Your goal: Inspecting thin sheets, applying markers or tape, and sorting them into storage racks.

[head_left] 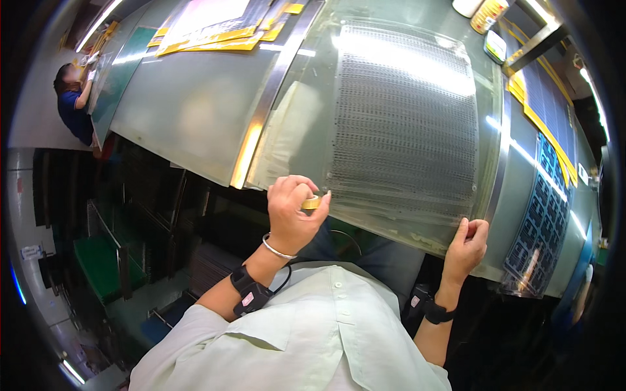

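Observation:
A clear film sheet [404, 124] printed with dense rows of dark marks lies flat on the glass-topped table in front of me. My left hand [293, 210] is closed around a small roll of yellow tape [311, 202], just off the sheet's near left corner. At the near right corner, my right hand [468, 242] has its thumb and fingers pinched together at the film's edge. Whether a strip of tape sits between those fingers is too small to make out.
Yellow-edged sheets [222, 29] are stacked at the far left, and a blue patterned panel [541, 221] lies at right. Metal strips [251, 140] divide the table. Bottles [488, 16] and a small green-screened device [495, 47] stand far right. A co-worker [75, 104] is at far left.

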Demonstrator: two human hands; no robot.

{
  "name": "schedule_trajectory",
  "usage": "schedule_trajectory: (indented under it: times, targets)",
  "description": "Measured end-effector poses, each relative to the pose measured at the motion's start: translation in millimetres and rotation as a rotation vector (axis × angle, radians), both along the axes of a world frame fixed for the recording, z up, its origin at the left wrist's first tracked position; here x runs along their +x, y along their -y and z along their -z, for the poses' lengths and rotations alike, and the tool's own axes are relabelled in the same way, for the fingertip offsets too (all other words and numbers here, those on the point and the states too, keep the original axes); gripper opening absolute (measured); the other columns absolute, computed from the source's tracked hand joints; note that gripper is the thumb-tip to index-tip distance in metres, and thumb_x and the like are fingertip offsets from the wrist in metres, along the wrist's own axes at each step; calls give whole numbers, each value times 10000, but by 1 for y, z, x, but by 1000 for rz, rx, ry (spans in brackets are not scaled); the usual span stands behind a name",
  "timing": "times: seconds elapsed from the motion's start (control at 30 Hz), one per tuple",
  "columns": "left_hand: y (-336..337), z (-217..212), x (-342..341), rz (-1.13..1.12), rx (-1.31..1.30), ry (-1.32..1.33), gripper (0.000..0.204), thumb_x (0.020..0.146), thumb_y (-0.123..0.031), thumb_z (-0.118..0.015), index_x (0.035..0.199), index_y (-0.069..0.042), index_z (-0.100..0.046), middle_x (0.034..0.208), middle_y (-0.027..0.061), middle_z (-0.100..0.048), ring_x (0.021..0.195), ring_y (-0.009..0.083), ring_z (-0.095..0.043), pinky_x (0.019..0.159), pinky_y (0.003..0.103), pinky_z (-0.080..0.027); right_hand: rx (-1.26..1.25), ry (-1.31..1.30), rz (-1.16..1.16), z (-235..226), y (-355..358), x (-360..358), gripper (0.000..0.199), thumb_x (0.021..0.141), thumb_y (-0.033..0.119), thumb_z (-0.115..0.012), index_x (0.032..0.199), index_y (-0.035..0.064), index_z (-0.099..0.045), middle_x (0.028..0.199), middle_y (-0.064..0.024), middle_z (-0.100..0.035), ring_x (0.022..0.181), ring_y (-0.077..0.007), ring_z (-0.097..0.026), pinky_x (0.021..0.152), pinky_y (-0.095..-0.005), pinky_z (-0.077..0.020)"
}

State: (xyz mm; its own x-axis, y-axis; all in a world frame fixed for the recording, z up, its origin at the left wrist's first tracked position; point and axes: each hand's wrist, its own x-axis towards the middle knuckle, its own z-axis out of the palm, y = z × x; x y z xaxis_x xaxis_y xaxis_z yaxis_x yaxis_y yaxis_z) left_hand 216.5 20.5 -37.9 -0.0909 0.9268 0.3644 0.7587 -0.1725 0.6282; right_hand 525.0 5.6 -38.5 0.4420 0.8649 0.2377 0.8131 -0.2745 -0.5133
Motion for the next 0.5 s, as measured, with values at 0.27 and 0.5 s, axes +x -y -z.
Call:
schedule_trajectory:
  times: [0.27, 0.5]
  targets:
    - [3, 9, 0, 7, 61, -43, 290, 655, -59, -770, 657, -78, -480, 787, 46, -599, 771, 252, -551, 695, 367, -418, -32, -12, 23, 4, 2, 2, 145, 884, 153, -621, 836, 64, -518, 680, -74, -556, 628, -266, -533, 626, -398, -408]
    - [1, 10, 3, 22, 92, -93, 290, 647, -53, -770, 675, -76, -483, 796, 54, -577, 762, 268, -542, 676, 382, -425, -33, 22, 14, 4, 1, 1, 144, 890, 163, -613, 840, 65, -520, 682, -74, -553, 635, -271, -530, 636, -399, -405]
